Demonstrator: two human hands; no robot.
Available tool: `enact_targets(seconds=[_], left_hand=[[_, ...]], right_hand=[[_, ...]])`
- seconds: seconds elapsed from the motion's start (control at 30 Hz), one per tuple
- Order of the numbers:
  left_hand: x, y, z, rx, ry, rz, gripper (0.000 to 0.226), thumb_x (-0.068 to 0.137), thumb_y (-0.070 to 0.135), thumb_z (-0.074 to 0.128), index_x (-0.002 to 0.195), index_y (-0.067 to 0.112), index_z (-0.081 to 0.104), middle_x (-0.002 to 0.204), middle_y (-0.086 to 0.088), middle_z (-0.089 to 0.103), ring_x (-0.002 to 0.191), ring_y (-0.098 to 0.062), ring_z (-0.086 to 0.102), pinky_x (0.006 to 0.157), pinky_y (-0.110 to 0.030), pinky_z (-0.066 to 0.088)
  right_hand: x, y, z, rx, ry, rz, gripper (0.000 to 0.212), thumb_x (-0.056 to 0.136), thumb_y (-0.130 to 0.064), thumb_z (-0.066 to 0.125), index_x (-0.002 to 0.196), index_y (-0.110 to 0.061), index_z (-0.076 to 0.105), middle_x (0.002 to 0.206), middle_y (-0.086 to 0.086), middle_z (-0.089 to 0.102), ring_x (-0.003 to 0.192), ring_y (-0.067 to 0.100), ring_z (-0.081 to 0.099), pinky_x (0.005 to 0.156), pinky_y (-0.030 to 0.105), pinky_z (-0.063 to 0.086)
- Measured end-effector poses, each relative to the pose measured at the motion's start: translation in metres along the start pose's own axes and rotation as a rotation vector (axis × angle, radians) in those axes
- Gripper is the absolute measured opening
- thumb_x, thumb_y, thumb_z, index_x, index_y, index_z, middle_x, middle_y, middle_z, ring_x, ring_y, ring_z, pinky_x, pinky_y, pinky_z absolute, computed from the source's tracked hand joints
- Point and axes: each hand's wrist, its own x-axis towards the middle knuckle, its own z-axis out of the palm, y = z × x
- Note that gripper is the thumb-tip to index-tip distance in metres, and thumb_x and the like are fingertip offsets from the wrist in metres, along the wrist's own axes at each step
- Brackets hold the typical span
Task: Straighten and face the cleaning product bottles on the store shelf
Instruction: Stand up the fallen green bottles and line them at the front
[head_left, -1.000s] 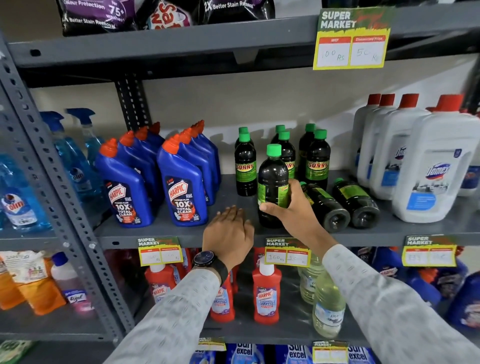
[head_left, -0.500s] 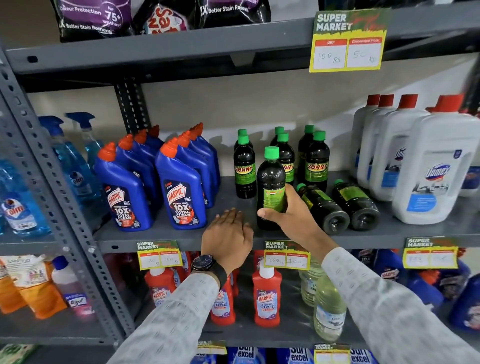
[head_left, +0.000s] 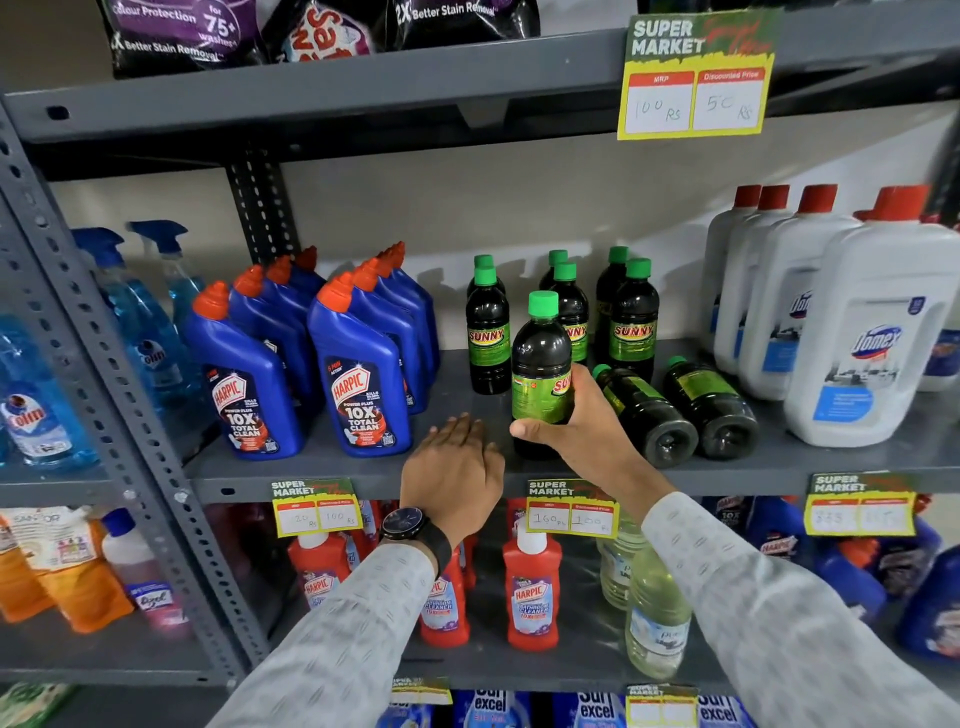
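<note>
My right hand (head_left: 582, 431) grips a dark Sunny bottle (head_left: 540, 364) with a green cap, standing upright near the front of the grey middle shelf (head_left: 467, 475); its green label faces partly right. Behind it stand several more Sunny bottles (head_left: 634, 322) upright. Two Sunny bottles (head_left: 644, 415) (head_left: 711, 410) lie on their sides just right of my hand, bases toward me. My left hand (head_left: 452, 478) rests flat on the shelf's front edge, fingers apart, holding nothing.
Blue Harpic bottles (head_left: 363, 374) stand in two rows at the left. White Domex jugs (head_left: 872, 332) fill the right. Blue Colin sprays (head_left: 31, 410) sit beyond the upright post. Red Harpic bottles (head_left: 530, 592) and clear bottles are on the shelf below.
My right hand has turned the upright Sunny bottle, bringing more of its green label to the front. My left hand has stayed on the shelf edge.
</note>
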Motion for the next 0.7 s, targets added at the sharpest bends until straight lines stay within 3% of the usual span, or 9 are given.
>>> enact_targets(seconds=[0.2, 0.33, 0.43, 0.57, 0.7], left_hand=[[-0.0002, 0.0000, 0.0006, -0.013, 0.008, -0.003, 0.055, 0.104, 0.039, 0.029, 0.148, 0.016, 0.054, 0.157, -0.004, 0.050, 0.148, -0.015, 0.043, 0.125, -0.033, 0.027], [-0.0001, 0.0005, -0.0001, -0.001, 0.000, 0.000, 0.057, 0.104, 0.040, 0.028, 0.149, 0.015, 0.052, 0.157, -0.006, 0.049, 0.147, -0.017, 0.043, 0.124, -0.034, 0.028], [-0.0004, 0.0008, -0.0006, -0.007, 0.004, -0.001, 0.056, 0.104, 0.039, 0.029, 0.149, 0.014, 0.052, 0.157, -0.006, 0.050, 0.147, -0.017, 0.043, 0.125, -0.034, 0.028], [-0.0006, 0.0002, -0.0007, -0.011, 0.009, 0.001, 0.055, 0.105, 0.039, 0.028, 0.148, 0.015, 0.053, 0.157, -0.005, 0.049, 0.147, -0.016, 0.043, 0.125, -0.032, 0.026], [-0.0006, 0.0007, -0.0011, 0.000, 0.003, 0.002, 0.056, 0.105, 0.040, 0.027, 0.150, 0.015, 0.051, 0.158, -0.005, 0.048, 0.148, -0.016, 0.042, 0.125, -0.032, 0.026]], right_hand=[[-0.0014, 0.0048, -0.0037, 0.015, -0.042, 0.034, 0.073, 0.076, -0.027, 0.086, 0.136, -0.038, 0.045, 0.118, -0.019, 0.068, 0.108, -0.006, 0.062, 0.095, 0.023, 0.048], [-0.0015, 0.0022, 0.0012, -0.015, 0.020, 0.034, 0.079, 0.071, -0.028, 0.092, 0.131, -0.032, 0.041, 0.112, -0.017, 0.067, 0.098, -0.016, 0.060, 0.076, 0.004, 0.045], [-0.0023, 0.0032, 0.0025, -0.027, 0.045, 0.015, 0.080, 0.069, -0.030, 0.094, 0.128, -0.033, 0.040, 0.112, -0.019, 0.066, 0.099, -0.018, 0.059, 0.077, 0.002, 0.043], [-0.0013, 0.0070, -0.0013, -0.035, -0.002, 0.009, 0.076, 0.080, -0.021, 0.086, 0.142, -0.030, 0.044, 0.120, -0.018, 0.067, 0.107, -0.012, 0.059, 0.086, 0.010, 0.044], [0.0005, 0.0075, 0.0009, -0.065, 0.015, 0.015, 0.072, 0.075, -0.026, 0.090, 0.133, -0.030, 0.049, 0.114, -0.018, 0.068, 0.100, -0.015, 0.060, 0.079, 0.003, 0.044]])
